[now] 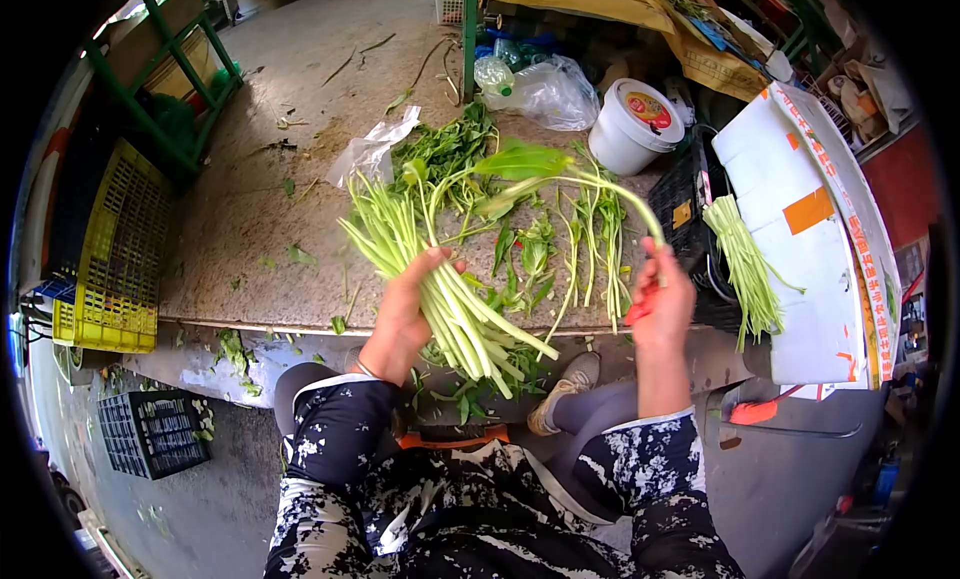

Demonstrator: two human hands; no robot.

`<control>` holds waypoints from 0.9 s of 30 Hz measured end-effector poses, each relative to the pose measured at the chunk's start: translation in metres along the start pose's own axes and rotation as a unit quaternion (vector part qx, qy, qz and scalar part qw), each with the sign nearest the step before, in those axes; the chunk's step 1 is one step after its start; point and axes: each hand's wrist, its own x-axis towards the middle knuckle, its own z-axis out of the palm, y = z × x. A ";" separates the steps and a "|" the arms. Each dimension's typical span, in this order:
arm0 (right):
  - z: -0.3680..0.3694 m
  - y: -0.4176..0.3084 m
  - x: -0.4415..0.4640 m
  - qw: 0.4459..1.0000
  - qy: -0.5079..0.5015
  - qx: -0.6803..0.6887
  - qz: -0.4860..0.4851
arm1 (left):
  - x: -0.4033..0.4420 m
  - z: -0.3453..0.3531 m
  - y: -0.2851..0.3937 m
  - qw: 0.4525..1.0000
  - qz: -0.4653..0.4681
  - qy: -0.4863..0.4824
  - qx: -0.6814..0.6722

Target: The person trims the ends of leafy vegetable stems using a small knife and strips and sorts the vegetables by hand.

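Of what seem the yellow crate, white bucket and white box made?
Yellow crate: likely moulded plastic, satin, with grid walls. White bucket: probably plastic, its smooth wall softly shiny. White box: matt, perhaps foam by its thick rim, or coated cardboard.

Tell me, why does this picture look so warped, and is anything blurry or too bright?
In the head view, a wide, fisheye-like image ends in black corners, and the yellow crate bows near the left edge; the white foam box is the brightest large patch; the bundle of stems looks fairly crisp, while the right hand seems slightly soft.
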 end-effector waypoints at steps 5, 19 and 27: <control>-0.022 -0.014 0.006 0.988 -0.065 -0.087 -0.113 | -0.007 -0.002 0.009 0.999 0.022 -0.026 -0.034; 0.015 0.055 -0.073 0.773 -0.416 -0.442 -0.185 | -0.013 0.001 -0.005 0.990 -0.006 -0.138 0.012; 0.017 0.047 -0.053 0.872 -0.418 -0.252 0.042 | -0.025 0.001 0.000 0.978 -0.035 -0.168 0.120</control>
